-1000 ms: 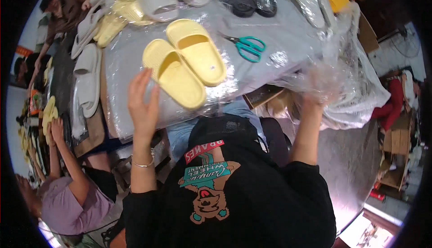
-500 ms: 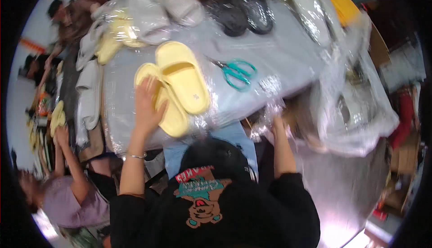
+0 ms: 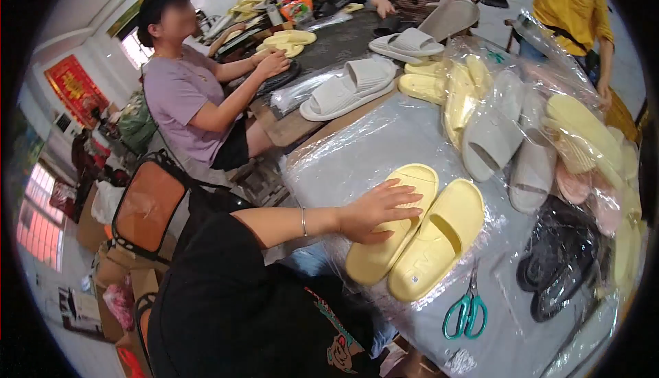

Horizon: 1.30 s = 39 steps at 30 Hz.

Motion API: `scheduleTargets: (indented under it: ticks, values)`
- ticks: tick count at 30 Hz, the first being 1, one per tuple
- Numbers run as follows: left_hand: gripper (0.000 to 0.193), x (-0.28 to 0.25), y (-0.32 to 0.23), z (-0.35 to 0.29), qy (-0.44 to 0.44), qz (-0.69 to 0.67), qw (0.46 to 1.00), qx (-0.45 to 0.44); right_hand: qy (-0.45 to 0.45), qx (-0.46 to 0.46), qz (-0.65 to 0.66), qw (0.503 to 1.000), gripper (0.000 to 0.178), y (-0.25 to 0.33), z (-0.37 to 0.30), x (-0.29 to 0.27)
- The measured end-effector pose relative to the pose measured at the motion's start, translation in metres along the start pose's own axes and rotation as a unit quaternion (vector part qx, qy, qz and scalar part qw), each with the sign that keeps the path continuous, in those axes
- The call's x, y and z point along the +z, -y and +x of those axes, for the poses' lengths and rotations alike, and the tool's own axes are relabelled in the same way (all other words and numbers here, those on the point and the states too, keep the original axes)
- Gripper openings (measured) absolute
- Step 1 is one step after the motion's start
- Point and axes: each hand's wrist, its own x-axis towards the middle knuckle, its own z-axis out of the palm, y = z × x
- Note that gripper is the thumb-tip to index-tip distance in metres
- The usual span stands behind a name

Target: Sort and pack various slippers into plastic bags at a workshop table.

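A pair of pale yellow slide sandals lies side by side on the grey, plastic-covered table (image 3: 329, 162). My left hand (image 3: 381, 210) rests on the left yellow sandal (image 3: 367, 261), fingers spread over its strap and not closed round it. Beside it, touching, is the right yellow sandal (image 3: 446, 234), with a small mark at its heel. Scissors with teal handles (image 3: 465, 316) lie nearer the table's front edge, their blades pointing toward the sandals. My right hand is out of sight; my body and the lower edge of the picture hide that side.
Bagged grey sandals (image 3: 491, 138), bagged black sandals (image 3: 559, 261) and bagged yellow ones cover the table's far right. A loose grey pair (image 3: 350, 89) sits at the far left edge. A co-worker in a purple shirt (image 3: 182, 107) handles a dark sandal. An orange-backed chair (image 3: 147, 203) stands behind me.
The view has swung to the left, bringing co-workers and the room into sight. My left hand stays on the yellow sandal. My right hand, earlier at clear plastic beside the table, has left the picture.
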Motion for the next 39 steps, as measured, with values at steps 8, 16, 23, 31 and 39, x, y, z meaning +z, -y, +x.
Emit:
scheduleTargets:
  ticks: [8,16,23,31,39]
  values:
    - [0.068,0.008,0.009,0.005,0.007,0.006,1.0,0.028,0.04,0.023,-0.081,0.996,0.026,-0.054,0.01,-0.024]
    - [0.067,0.006,0.009,0.008,0.025,0.033,0.999,0.021,-0.01,0.056,-0.128,0.99,0.026,-0.14,-0.041,-0.082]
    - [0.076,0.01,0.011,0.005,0.025,0.041,0.999,0.021,0.015,0.067,-0.199,0.978,0.027,-0.173,-0.054,-0.068]
    - [0.074,0.008,0.007,0.008,0.022,0.052,0.998,0.015,0.028,0.102,-0.352,0.93,0.028,-0.166,-0.117,-0.09]
    - [0.068,0.009,0.007,0.01,-0.003,0.028,0.999,0.02,-0.006,0.139,-0.538,0.831,0.029,-0.079,-0.218,-0.097]
